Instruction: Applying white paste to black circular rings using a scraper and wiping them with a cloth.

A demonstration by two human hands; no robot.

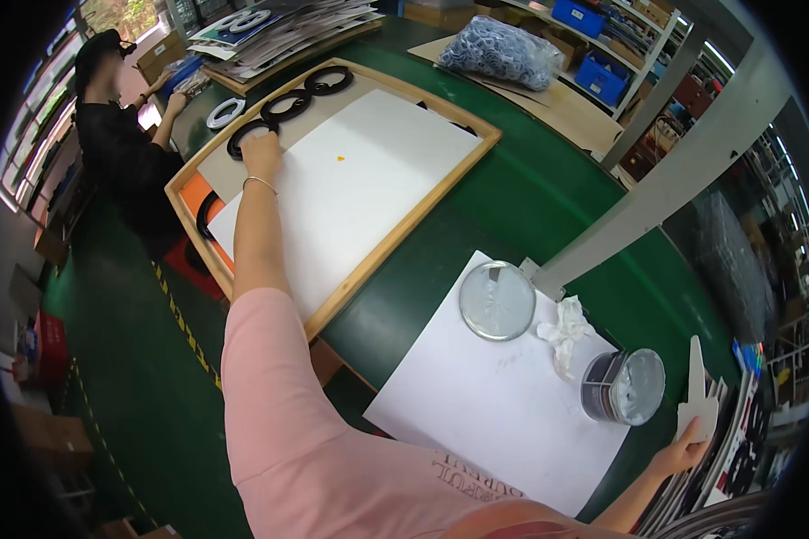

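Right hand (683,454), nearside right of the tray (408,228), has fingers closed round a pale paddle (697,404); I'd keep that well clear. Left hand (262,154) is curled over a black ring (235,142) inside the tray's far left edge, can't tell if it's gripping. Light, even fingertips there. Ring looks slim, smooth, round.

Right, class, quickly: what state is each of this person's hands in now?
Left hand: at a black ring; whether it grips cannot be told.
Right hand: closed, holding a pale flat piece with a narrow end.
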